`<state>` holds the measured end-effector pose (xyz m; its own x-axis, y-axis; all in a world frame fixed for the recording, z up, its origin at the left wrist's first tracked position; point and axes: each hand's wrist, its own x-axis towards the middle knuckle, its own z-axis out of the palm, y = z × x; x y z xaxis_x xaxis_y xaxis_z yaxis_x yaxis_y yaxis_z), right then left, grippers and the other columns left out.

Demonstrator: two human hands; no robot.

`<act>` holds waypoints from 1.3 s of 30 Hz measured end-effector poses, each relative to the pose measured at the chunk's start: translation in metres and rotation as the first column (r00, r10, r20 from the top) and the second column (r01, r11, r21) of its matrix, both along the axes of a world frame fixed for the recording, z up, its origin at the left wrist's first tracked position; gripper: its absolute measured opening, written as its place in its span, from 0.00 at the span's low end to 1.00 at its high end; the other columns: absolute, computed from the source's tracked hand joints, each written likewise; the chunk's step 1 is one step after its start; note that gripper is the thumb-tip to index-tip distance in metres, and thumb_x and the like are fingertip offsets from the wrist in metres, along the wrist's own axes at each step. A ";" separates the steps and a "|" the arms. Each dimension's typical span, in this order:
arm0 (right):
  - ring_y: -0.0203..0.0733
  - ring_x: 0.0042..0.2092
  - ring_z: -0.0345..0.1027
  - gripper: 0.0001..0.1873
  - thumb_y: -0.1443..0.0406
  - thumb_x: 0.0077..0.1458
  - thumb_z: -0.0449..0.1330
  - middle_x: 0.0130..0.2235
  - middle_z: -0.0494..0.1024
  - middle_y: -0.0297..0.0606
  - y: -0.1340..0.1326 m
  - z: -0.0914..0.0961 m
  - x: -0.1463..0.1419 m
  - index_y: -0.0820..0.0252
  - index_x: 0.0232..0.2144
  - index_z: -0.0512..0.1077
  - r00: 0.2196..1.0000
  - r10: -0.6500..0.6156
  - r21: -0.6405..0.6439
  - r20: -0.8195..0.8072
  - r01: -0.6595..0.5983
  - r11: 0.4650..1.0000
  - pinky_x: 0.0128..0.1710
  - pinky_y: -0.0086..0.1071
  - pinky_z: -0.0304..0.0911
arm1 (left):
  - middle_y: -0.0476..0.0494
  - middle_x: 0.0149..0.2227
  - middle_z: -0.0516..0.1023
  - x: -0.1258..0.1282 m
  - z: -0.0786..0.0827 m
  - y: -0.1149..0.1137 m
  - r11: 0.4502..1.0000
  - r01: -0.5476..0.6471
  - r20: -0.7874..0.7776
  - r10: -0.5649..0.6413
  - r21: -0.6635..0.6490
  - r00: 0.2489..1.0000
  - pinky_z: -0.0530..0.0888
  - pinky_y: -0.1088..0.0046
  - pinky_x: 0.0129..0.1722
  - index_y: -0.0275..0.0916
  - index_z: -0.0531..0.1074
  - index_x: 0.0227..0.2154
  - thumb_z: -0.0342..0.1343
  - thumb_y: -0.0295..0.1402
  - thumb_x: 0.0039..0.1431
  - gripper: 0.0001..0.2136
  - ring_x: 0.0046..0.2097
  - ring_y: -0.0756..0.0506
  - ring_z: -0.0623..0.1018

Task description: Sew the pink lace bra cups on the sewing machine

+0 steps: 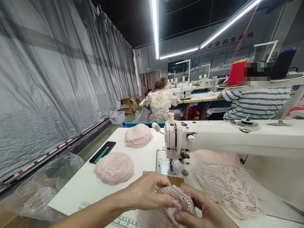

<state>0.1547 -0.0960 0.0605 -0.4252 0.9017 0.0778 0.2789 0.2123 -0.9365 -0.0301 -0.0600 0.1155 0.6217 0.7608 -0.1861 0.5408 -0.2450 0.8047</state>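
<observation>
My left hand (pixel 152 191) and my right hand (pixel 201 205) both grip a pale pink lace piece (pixel 177 198) in front of the sewing machine (pixel 174 142). Thumbs and fingers of both hands are closed on its scalloped, holed edge. The lower part of the piece runs out of the picture. Just beyond my hands lie the metal needle plate (pixel 166 166) and a brown patch (pixel 174 180) on the table. To the right, under the machine arm, rests more pink lace (pixel 229 188) with loose threads.
Two stacks of pink lace cups, a nearer one (pixel 115 167) and a farther one (pixel 139 136), lie on the white table (pixel 83 190). A phone (pixel 103 152) lies by the left edge. Plastic bags (pixel 47 190) hang beside it. Two people sit at machines ahead. A red thread cone (pixel 234 73) stands upper right.
</observation>
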 end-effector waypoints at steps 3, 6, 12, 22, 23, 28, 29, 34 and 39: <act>0.33 0.24 0.57 0.14 0.56 0.49 0.58 0.21 0.59 0.27 -0.002 -0.004 0.008 0.58 0.21 0.63 1.000 -0.021 0.016 0.015 0.021 1.000 0.24 0.25 0.55 | 0.53 0.24 0.65 0.002 -0.010 -0.004 0.988 0.034 0.158 -0.010 -0.152 0.987 0.60 0.79 0.28 0.34 0.70 0.27 0.55 0.36 0.51 0.09 0.28 0.52 0.63; 0.31 0.20 0.52 0.18 0.55 0.50 0.57 0.19 0.53 0.25 -0.006 -0.007 0.016 0.57 0.18 0.56 1.000 -0.022 -0.051 -0.019 0.021 0.998 0.18 0.23 0.51 | 0.53 0.25 0.64 0.002 -0.018 -0.008 0.985 0.089 0.211 -0.057 -0.149 0.976 0.61 0.79 0.29 0.33 0.68 0.26 0.60 0.36 0.48 0.10 0.29 0.52 0.63; 0.30 0.20 0.50 0.21 0.57 0.50 0.57 0.18 0.52 0.25 -0.025 0.006 0.016 0.57 0.16 0.51 0.993 -0.059 0.031 0.097 0.057 0.998 0.17 0.23 0.48 | 0.53 0.23 0.65 0.012 -0.021 -0.020 0.970 -0.001 0.236 0.060 -0.243 0.970 0.60 0.79 0.27 0.32 0.70 0.28 0.64 0.39 0.43 0.16 0.26 0.53 0.63; 0.44 0.27 0.66 0.13 0.58 0.52 0.51 0.23 0.73 0.36 0.016 -0.035 0.090 0.56 0.21 0.66 0.817 -0.314 0.330 0.483 0.163 0.930 0.26 0.32 0.56 | 0.50 0.24 0.71 0.014 -0.009 -0.034 0.982 0.054 0.186 -0.020 -0.180 0.982 0.64 0.79 0.29 0.32 0.72 0.26 0.62 0.34 0.45 0.10 0.28 0.52 0.69; 0.45 0.27 0.66 0.14 0.57 0.52 0.50 0.23 0.73 0.37 0.015 -0.037 0.097 0.56 0.21 0.66 0.789 -0.363 0.347 0.496 0.202 0.916 0.25 0.32 0.55 | 0.50 0.24 0.72 0.015 -0.009 -0.035 0.977 0.059 0.192 -0.019 -0.206 0.981 0.65 0.79 0.28 0.32 0.72 0.26 0.63 0.35 0.45 0.10 0.28 0.52 0.69; 0.45 0.31 0.69 0.16 0.50 0.51 0.54 0.29 0.75 0.36 -0.027 -0.027 0.086 0.54 0.33 0.70 0.913 -0.259 0.247 0.316 0.184 0.951 0.29 0.32 0.61 | 0.48 0.25 0.73 0.026 -0.001 -0.038 0.908 0.046 0.244 0.063 -0.416 0.968 0.66 0.79 0.29 0.32 0.72 0.26 0.68 0.43 0.36 0.20 0.26 0.53 0.70; 0.46 0.38 0.69 0.21 0.50 0.45 0.60 0.37 0.75 0.37 -0.035 -0.024 0.078 0.54 0.38 0.70 0.966 -0.164 0.203 0.200 0.123 0.971 0.36 0.32 0.63 | 0.48 0.25 0.73 0.028 0.001 -0.037 0.891 0.038 0.249 0.086 -0.452 0.965 0.67 0.78 0.30 0.32 0.72 0.26 0.68 0.45 0.34 0.21 0.26 0.53 0.70; 0.40 0.32 0.67 0.18 0.50 0.50 0.57 0.28 0.72 0.33 -0.038 -0.006 0.055 0.59 0.28 0.69 0.998 0.052 0.001 0.024 -0.052 0.999 0.30 0.28 0.63 | 0.48 0.25 0.73 0.030 0.015 -0.016 0.930 0.007 0.286 0.106 -0.368 0.952 0.68 0.77 0.33 0.32 0.71 0.27 0.67 0.46 0.37 0.22 0.28 0.53 0.72; 0.36 0.25 0.65 0.15 0.56 0.57 0.53 0.22 0.70 0.30 -0.016 0.021 0.081 0.57 0.23 0.67 0.938 -0.251 0.479 0.240 0.111 0.871 0.23 0.25 0.59 | 0.45 0.30 0.75 0.018 0.006 0.020 0.986 0.144 0.233 -0.159 0.080 0.959 0.70 0.74 0.34 0.33 0.69 0.32 0.57 0.43 0.54 0.15 0.31 0.50 0.74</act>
